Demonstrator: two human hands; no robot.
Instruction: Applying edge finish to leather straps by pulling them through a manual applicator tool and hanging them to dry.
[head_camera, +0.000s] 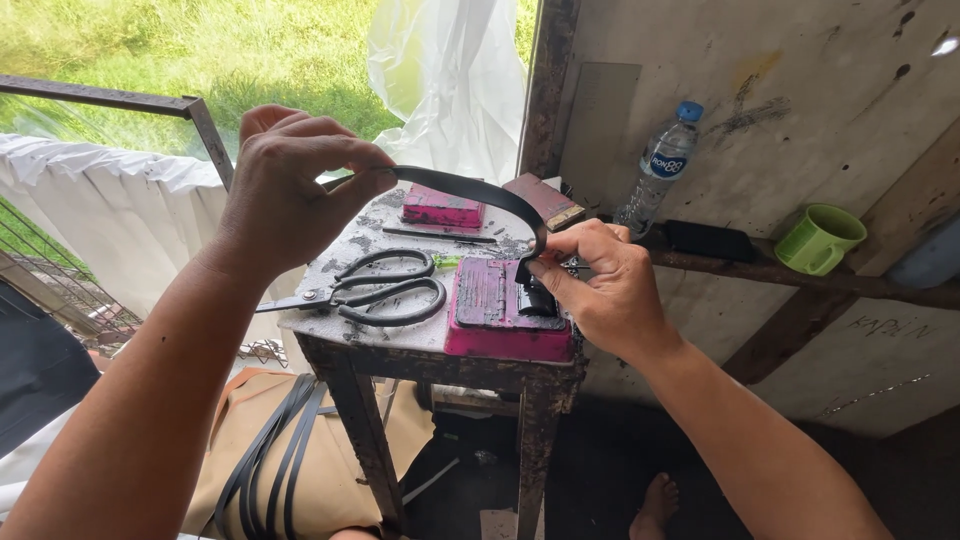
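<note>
Left hand (290, 190) pinches one end of a curved black strap (470, 188); right hand (600, 280) grips its other end against a pink block (495, 310) on the desk (400, 338), beside black scissors (385, 288)

My left hand (285, 185) pinches one end of a curved black strap (480, 190); my right hand (600, 285) presses the other end onto a worn pink block (490, 310). Big black metal scissors (385, 288) lie beside it on the rusty little table (345, 345).
</note>
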